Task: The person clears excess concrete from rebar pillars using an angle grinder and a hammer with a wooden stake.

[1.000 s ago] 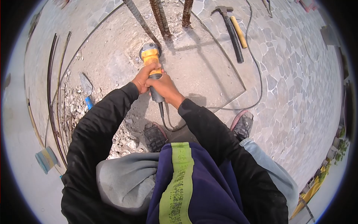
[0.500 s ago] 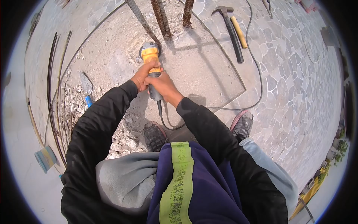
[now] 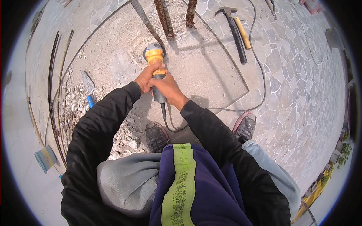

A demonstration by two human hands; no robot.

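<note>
A yellow and black angle grinder [image 3: 154, 57] is gripped in both hands, its head pointing away from me. My left hand [image 3: 148, 76] wraps round the yellow body behind the head. Just behind it, my right hand [image 3: 168, 87] closes on the dark rear part, from which a black cord [image 3: 164, 113] runs down. The disc end sits right at the foot of a leaning rusty rebar [image 3: 146, 20]. Two more upright bars, a thick rusty one [image 3: 163, 19] and another rebar [image 3: 190, 14], rise from the dusty concrete to the right.
A claw hammer [image 3: 235, 35] and a wooden handle [image 3: 242, 32] lie at upper right beside the cord. To the left are a trowel [image 3: 88, 83], broken rubble [image 3: 126, 141], long thin rods [image 3: 52, 75] and a blue-grey container [image 3: 45, 159]. Patterned stone paving [image 3: 294, 83] spreads right.
The grinder and both hands have shifted slightly right and a little toward me, with the disc end still by the rebar's foot. Both hands keep their grip.
</note>
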